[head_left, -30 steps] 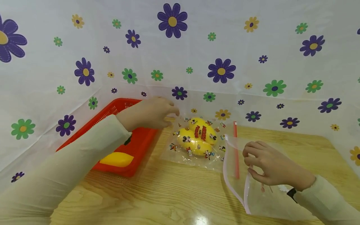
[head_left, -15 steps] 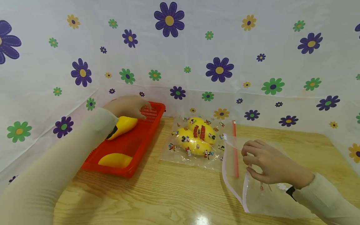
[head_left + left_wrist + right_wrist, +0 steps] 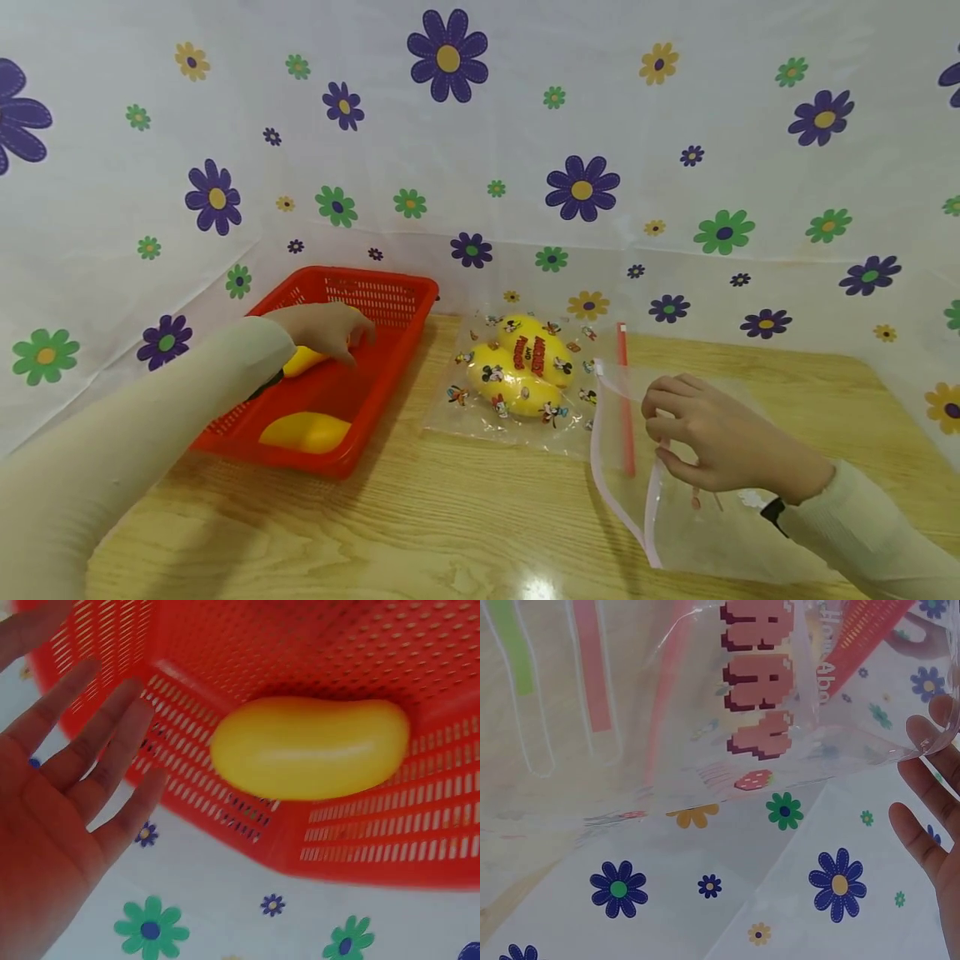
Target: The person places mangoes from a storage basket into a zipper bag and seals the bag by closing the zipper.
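Observation:
My left hand [image 3: 318, 329] is over the red basket [image 3: 386, 400], its fingers spread and holding nothing. In the left wrist view a smooth yellow mango [image 3: 311, 750] lies in the basket, apart from the fingers. The head view shows that mango partly hidden by the hand, and a second mango [image 3: 306, 432] near the basket's front end. At the right, my right hand [image 3: 708, 433] pinches the upper edge of a clear zip bag [image 3: 622, 500] with a pink seal, holding its mouth apart. Pink lettering on this bag [image 3: 757, 682] shows in the right wrist view.
Between basket and zip bag lies a clear bag [image 3: 450, 421] with cartoon prints and a red slider strip [image 3: 626, 400], with yellow mangoes [image 3: 517, 392] inside. All stand on a wooden table [image 3: 420, 533]. A flower-print cloth [image 3: 510, 133] rises behind and at the sides.
My left hand has moved left, away from the printed bag, and then down into the basket area. The right hand keeps its grip on the zip bag, nearly still.

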{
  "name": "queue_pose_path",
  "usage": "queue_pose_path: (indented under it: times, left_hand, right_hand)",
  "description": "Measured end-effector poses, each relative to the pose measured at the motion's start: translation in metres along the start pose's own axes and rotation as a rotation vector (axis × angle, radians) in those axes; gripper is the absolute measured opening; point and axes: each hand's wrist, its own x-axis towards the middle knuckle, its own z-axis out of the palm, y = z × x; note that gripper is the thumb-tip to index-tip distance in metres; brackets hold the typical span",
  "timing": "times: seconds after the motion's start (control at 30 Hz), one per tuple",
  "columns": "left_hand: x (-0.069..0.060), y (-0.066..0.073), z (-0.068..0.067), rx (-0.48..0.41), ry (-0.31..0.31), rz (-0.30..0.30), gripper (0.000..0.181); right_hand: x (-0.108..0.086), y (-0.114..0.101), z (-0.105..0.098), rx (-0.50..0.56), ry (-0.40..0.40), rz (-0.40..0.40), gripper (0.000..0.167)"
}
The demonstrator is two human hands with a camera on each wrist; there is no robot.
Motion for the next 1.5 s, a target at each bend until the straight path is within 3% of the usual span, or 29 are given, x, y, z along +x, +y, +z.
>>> queue_pose_path:
  times: [0.23, 0.53, 0.63, 0.83, 0.93, 1.03, 1.2, 1.27, 1.37, 1.5]
  left_hand:
    - [0.004, -0.003, 0.015, -0.043, -0.150, -0.043, 0.065]
    - [-0.001, 0.004, 0.029, -0.052, -0.324, -0.171, 0.071]
    - [-0.004, 0.005, 0.032, -0.041, -0.366, -0.181, 0.071]
    - [-0.003, 0.004, 0.030, 0.003, -0.464, -0.136, 0.055]
    - [-0.008, 0.007, 0.028, 0.013, -0.516, -0.155, 0.057]
    - [-0.001, -0.005, 0.037, 0.062, -0.541, -0.177, 0.059]
    - [0.041, -0.067, 0.080, 0.158, -0.551, -0.199, 0.071]
    - [0.047, -0.076, 0.087, 0.172, -0.554, -0.205, 0.074]
    - [0.033, -0.056, 0.077, 0.144, -0.554, -0.220, 0.072]
    - [0.001, -0.013, 0.051, 0.058, -0.562, -0.209, 0.069]
  right_hand:
    - [-0.001, 0.000, 0.000, -0.004, -0.005, 0.003, 0.038]
    - [-0.003, 0.001, 0.000, -0.015, -0.027, 0.018, 0.038]
    - [-0.002, 0.001, 0.000, -0.013, -0.026, 0.014, 0.038]
    - [0.000, 0.001, 0.000, -0.011, -0.030, 0.014, 0.039]
    - [-0.001, 0.001, 0.000, -0.014, -0.033, 0.017, 0.039]
    - [-0.002, 0.000, 0.001, -0.011, -0.038, 0.019, 0.040]
    - [-0.003, 0.000, 0.001, -0.011, -0.042, 0.023, 0.040]
    - [-0.003, 0.000, 0.001, -0.013, -0.042, 0.024, 0.040]
    - [-0.003, 0.000, 0.000, -0.013, -0.041, 0.026, 0.040]
    - [-0.002, 0.000, 0.000, -0.012, -0.037, 0.026, 0.039]
